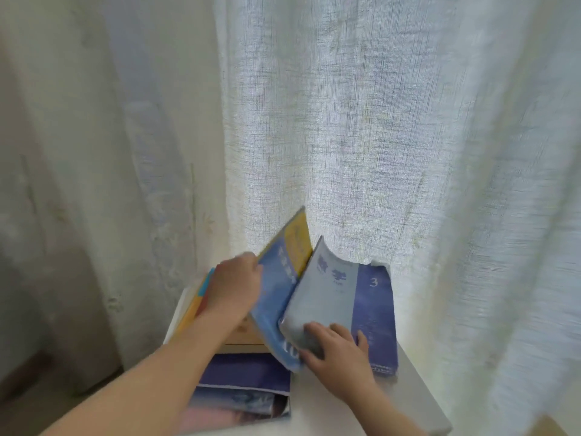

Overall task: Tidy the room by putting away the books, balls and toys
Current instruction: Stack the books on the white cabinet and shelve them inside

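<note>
A stack of books lies on a white table [418, 382] in front of a curtain. My left hand [234, 284] grips the edge of a blue and yellow book [284, 272] and holds it tilted up. My right hand [338, 349] grips the near corner of a grey and purple book [342, 297] marked 3, whose cover is lifted. Under them lie a tan book [243, 336], a dark purple book [245, 371] and a pale blue and pink one [232, 404]. An orange book [191, 306] sticks out at the left.
White sheer curtains [361, 136] hang right behind the table. A thicker cream curtain [78, 152] hangs at the left. Brown floor [28, 366] shows at the lower left, and the table's near edge [440, 426] runs along the bottom right.
</note>
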Demonstrator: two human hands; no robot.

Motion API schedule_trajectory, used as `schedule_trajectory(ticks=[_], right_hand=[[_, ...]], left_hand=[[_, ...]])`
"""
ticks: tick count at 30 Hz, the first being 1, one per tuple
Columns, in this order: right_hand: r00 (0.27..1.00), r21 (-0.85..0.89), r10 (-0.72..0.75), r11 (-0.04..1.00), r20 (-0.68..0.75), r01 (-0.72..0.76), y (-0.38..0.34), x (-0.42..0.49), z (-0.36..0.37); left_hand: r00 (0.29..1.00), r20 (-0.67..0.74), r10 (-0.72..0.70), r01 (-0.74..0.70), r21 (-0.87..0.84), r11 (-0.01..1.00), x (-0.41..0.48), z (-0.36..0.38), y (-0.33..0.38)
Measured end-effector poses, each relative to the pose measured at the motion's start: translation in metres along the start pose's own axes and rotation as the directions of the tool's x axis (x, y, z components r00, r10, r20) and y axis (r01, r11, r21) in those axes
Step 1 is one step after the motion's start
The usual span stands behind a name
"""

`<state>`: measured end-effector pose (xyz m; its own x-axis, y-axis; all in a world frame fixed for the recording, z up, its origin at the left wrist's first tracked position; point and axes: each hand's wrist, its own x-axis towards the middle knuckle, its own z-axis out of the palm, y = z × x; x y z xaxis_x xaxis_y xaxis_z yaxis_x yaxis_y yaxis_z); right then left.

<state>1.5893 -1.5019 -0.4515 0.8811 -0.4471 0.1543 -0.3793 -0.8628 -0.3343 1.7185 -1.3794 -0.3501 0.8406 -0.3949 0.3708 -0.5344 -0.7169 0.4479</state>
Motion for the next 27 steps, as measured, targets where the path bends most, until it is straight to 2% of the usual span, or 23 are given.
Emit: schedule_trajectory(ticks=[3,5,6,7,8,9,11,12,13,14,16,18,20,21,22,23,24,25,26,27], right_hand=[[0.993,-0.015,0.038,0.999,0.111,-0.037,0.001,-0.002,-0.002],[0.99,0.197,0.115,0.972,0.084,-0.13,0.002,0.004,-0.004],[0.982,0.369,0.183,0.91,0.051,-0.188,0.004,0.008,-0.006],[0.965,0.522,0.26,0.821,0.023,-0.233,0.007,0.009,-0.007],[0.947,0.613,0.321,0.744,0.021,-0.266,0.009,0.01,-0.01],[0.937,0.644,0.348,0.712,0.023,-0.28,0.011,0.008,-0.013],[0.943,0.63,0.324,0.716,0.082,-0.3,0.014,0.005,-0.015],[0.944,0.606,0.302,0.728,0.136,-0.32,0.015,0.003,-0.014],[0.944,0.584,0.285,0.743,0.166,-0.327,0.014,0.004,-0.012],[0.941,0.564,0.289,0.753,0.177,-0.337,0.015,0.003,-0.011],[0.943,0.594,0.3,0.737,0.141,-0.323,0.019,0.004,-0.008],[0.92,0.694,0.365,0.627,0.14,-0.354,0.022,0.007,-0.012],[0.888,0.764,0.447,0.537,0.104,-0.359,0.025,0.014,-0.011],[0.872,0.765,0.484,0.535,0.069,-0.358,0.026,0.015,-0.014],[0.857,0.789,0.514,0.508,0.044,-0.345,0.027,0.016,-0.017],[0.836,0.794,0.549,0.509,-0.001,-0.333,0.03,0.017,-0.02],[0.801,0.82,0.598,0.47,-0.023,-0.327,0.03,0.016,-0.024],[0.743,0.838,0.669,0.421,-0.028,-0.347,0.036,0.017,-0.026],[0.681,0.822,0.732,0.4,-0.019,-0.406,0.042,0.017,-0.029],[0.646,0.721,0.763,0.464,-0.031,-0.514,0.047,0.015,-0.03]], left_hand=[[0.965,-0.235,-0.119,0.068,-0.213,0.975,0.004,-0.019,-0.017],[0.933,-0.257,-0.252,0.123,-0.429,0.895,0.007,-0.022,-0.026],[0.924,-0.203,-0.325,0.157,-0.574,0.804,0.009,-0.019,-0.029],[0.908,-0.116,-0.404,0.205,-0.718,0.666,0.009,-0.015,-0.031],[0.878,-0.001,-0.479,0.26,-0.839,0.478,0.008,-0.01,-0.031],[0.822,0.148,-0.55,0.334,-0.907,0.255,0.008,-0.005,-0.031],[0.677,0.471,-0.565,0.458,-0.871,-0.177,0.007,0.006,-0.031],[0.633,0.585,-0.507,0.478,-0.811,-0.338,0.005,0.012,-0.031],[0.62,0.641,-0.452,0.484,-0.767,-0.422,0.007,0.019,-0.035],[0.631,0.673,-0.386,0.511,-0.735,-0.445,0.007,0.024,-0.034],[0.658,0.682,-0.32,0.584,-0.73,-0.355,0.005,0.035,-0.031],[0.698,0.624,-0.352,0.615,-0.774,-0.152,0.005,0.05,-0.025],[0.764,0.498,-0.41,0.613,-0.759,0.221,0.005,0.066,-0.019],[0.803,0.434,-0.408,0.591,-0.663,0.459,0.005,0.071,-0.017],[0.837,0.393,-0.381,0.541,-0.484,0.687,0.004,0.075,-0.015],[0.853,0.389,-0.347,0.466,-0.271,0.843,0.003,0.075,-0.012],[0.862,0.392,-0.323,0.394,-0.115,0.912,0.002,0.073,-0.011],[0.861,0.414,-0.294,0.34,-0.039,0.94,0.003,0.073,-0.011],[0.853,0.438,-0.283,0.332,-0.037,0.943,0.002,0.074,-0.009],[0.842,0.467,-0.27,0.326,-0.041,0.945,0.002,0.076,-0.009]])
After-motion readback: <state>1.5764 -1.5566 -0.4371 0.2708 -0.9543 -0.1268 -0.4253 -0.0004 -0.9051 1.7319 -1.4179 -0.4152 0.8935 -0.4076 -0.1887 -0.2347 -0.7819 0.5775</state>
